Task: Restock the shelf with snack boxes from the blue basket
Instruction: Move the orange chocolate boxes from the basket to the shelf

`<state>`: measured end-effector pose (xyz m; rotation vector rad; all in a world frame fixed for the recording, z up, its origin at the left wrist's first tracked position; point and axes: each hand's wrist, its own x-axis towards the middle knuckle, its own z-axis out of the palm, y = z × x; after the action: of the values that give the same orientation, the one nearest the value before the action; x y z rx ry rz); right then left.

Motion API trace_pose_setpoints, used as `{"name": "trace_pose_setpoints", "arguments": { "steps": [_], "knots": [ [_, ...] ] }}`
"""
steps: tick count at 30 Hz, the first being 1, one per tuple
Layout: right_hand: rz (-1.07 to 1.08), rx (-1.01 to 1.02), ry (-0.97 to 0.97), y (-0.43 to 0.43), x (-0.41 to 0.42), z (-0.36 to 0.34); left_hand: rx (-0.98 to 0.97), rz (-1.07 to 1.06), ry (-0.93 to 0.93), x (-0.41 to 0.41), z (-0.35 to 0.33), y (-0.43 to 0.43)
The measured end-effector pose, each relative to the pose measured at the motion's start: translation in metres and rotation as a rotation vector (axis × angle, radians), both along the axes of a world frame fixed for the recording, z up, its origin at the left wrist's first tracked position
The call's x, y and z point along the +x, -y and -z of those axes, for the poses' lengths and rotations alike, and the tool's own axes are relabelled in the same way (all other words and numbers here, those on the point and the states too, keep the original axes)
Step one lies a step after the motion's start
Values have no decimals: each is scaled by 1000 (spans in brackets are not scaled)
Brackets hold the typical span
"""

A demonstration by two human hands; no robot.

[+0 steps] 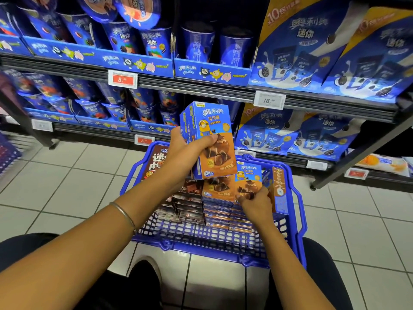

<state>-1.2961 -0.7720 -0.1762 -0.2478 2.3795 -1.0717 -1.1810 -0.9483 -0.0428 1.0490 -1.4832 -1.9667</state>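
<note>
Just above the blue basket (298, 198), the left hand (187, 151) holds a small stack of snack boxes (214, 135). These are flat, glossy cardboard cartons, blue on top and orange-brown below. The thumb lies curled across the printed front and the other fingers wrap the far side. How many cartons are in the stack is hard to make out, as only thin side edges show.

Lower down, the right hand (257, 203) reaches into the basket. Its fingers are bent and pinch the lower part of a single upright box (248, 177) of the same kind, and the fingertips are partly hidden against the carton.

The basket is moulded plastic with a lattice wall and sits on the pale tiled floor (67, 175). Inside it, matching cartons lie in flat piles beside darker brown boxes (187, 204), their lower layers hidden from view.

A thin metal bangle (125, 214) circles the left forearm.

Behind, the shelf (201, 87) has dark ribbed front rails carrying price tags (122, 79). It holds blue round tubs (156, 41) in cardboard trays and large soft bags (301, 52). The left edge is blurred and the top row is cut off.
</note>
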Motion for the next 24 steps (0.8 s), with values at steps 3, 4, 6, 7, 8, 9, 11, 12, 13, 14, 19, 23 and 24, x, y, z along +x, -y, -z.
{"name": "trace_pose_setpoints", "arguments": {
  "steps": [3, 4, 6, 7, 8, 9, 11, 12, 13, 14, 19, 23, 24],
  "knots": [
    [47, 1, 10, -2, -1, 2, 9, -4, 5, -1, 0, 0],
    [45, 31, -30, -2, -1, 1, 11, -4, 8, -1, 0, 1],
    [33, 115, -133, -4, 1, -2, 15, -1, 16, 0, 1, 1],
    [38, 126, -172, -5, 1, -3, 16, 3, 20, 0, 2, 1],
    [53, 103, -198, -5, 1, -5, 17, 8, 25, 0, 3, 1],
    [76, 62, -213, -6, 1, -8, 19, 12, 30, 0, 4, 1],
    [154, -32, -217, -6, -2, -17, 32, 19, 41, 0, 6, 1],
    [221, -106, -193, -6, -5, -24, 43, 22, 45, 0, 7, 2],
    [290, -213, -151, -6, -6, -33, 54, 26, 47, 0, 8, 2],
    [345, -331, -103, -6, -8, -42, 66, 32, 47, 0, 9, 3],
    [402, -828, 142, -1, -12, -104, 77, 59, 64, -3, 11, 1],
    [198, -901, 189, 11, 4, -131, 43, 77, 63, -2, 8, -4],
    [161, -878, 166, 15, 10, -131, 31, 84, 55, -2, 7, -5]
  ]
}}
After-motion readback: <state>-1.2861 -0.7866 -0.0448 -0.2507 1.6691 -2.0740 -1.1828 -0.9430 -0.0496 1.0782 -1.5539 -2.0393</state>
